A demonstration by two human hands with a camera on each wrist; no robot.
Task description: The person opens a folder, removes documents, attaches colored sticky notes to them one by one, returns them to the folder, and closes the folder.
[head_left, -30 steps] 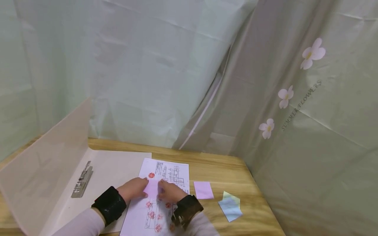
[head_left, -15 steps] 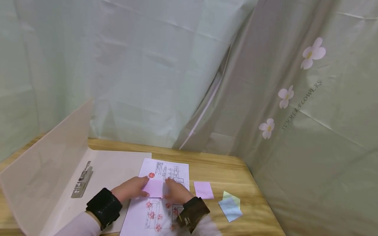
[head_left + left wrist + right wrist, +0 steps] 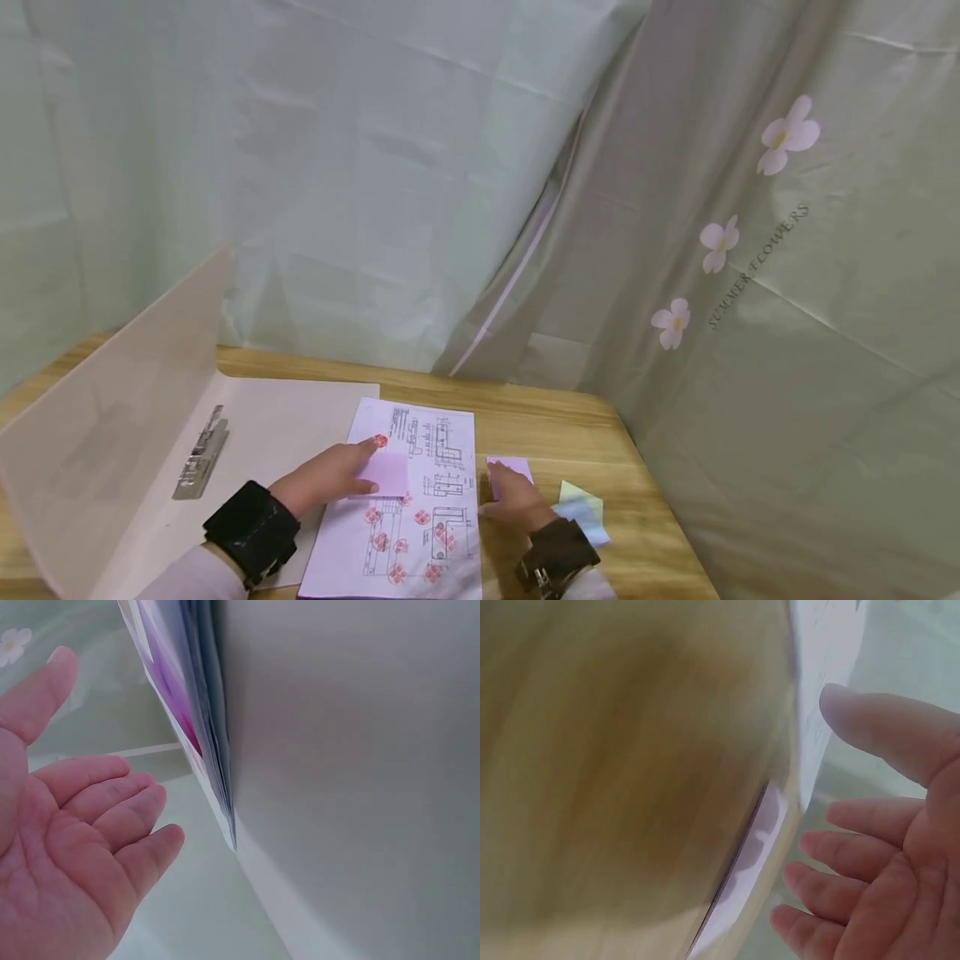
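Note:
A stack of printed drawing sheets (image 3: 337,554) with red stamps lies partly over a white file folder (image 3: 292,417). On its upper left is a lilac sticky note (image 3: 392,475). My left hand (image 3: 326,477) is at that note's left edge, thumb and fingers spread; contact is unclear. In the left wrist view, its palm and loosely bent fingers (image 3: 135,814) hold nothing. My right hand (image 3: 517,497) hovers over a second lilac sticky note pad (image 3: 522,469), right of the sheets. In the right wrist view its fingers (image 3: 847,851) stand apart from the pad (image 3: 742,870).
The folder's cover (image 3: 135,417) stands raised at the left, with a metal clip (image 3: 201,458) by its spine. Blue (image 3: 581,517) and yellow-green (image 3: 592,498) sticky notes overlap at the right. A wooden tabletop (image 3: 555,408) ends at a hanging curtain (image 3: 360,208).
My right hand has left the sticky note on the sheets and moved right to the second lilac pad. My left hand stays near the first note, thumb and fingers wider apart.

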